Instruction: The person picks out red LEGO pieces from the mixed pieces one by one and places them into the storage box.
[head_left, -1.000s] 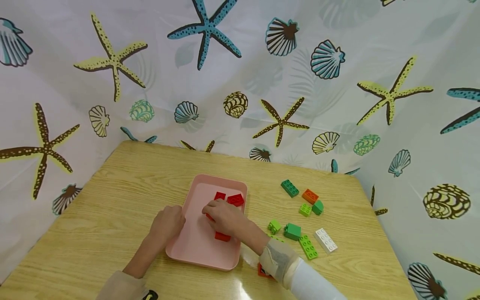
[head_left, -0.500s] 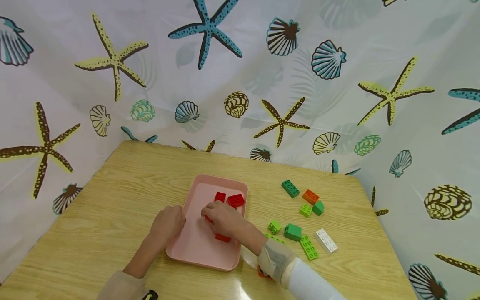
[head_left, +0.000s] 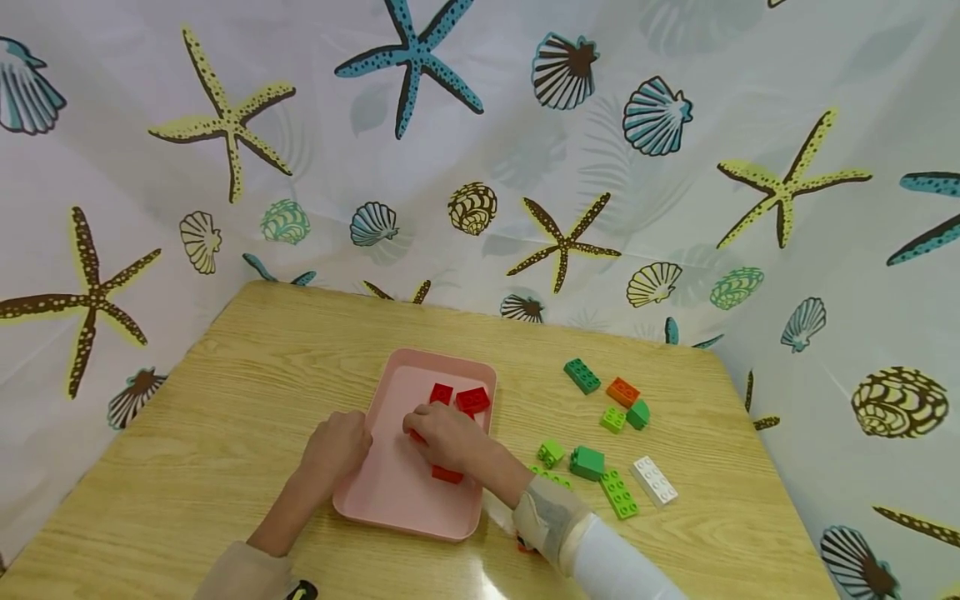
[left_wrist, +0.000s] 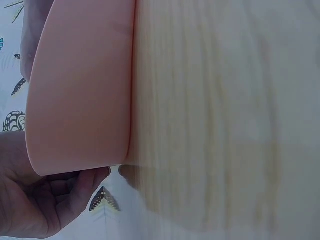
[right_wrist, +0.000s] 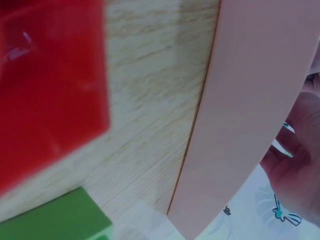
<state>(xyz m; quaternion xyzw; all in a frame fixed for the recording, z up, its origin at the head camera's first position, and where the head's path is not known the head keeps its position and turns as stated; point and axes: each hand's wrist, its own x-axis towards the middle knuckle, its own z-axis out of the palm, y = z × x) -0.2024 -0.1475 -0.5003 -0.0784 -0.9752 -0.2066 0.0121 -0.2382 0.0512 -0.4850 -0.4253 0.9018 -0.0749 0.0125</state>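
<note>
In the head view my left hand grips the left rim of a shallow pink tray, its fingers curled at the edge. My right hand reaches into the tray with bent fingers and pinches a red toy brick, mostly covered by the fingers. Around that hand lie more red bricks: one beyond it, another by the right wall, and one partly hidden below the hand. The tray's outer wall fills much of the left wrist view.
Right of the tray lie a white brick, dark green bricks, lime bricks and an orange brick. A red-orange piece is half hidden under the right forearm. Patterned cloth hangs behind the wooden table.
Both hands keep almost the same places. The head view has shifted very slightly; the bricks and the tray stay where they were.
</note>
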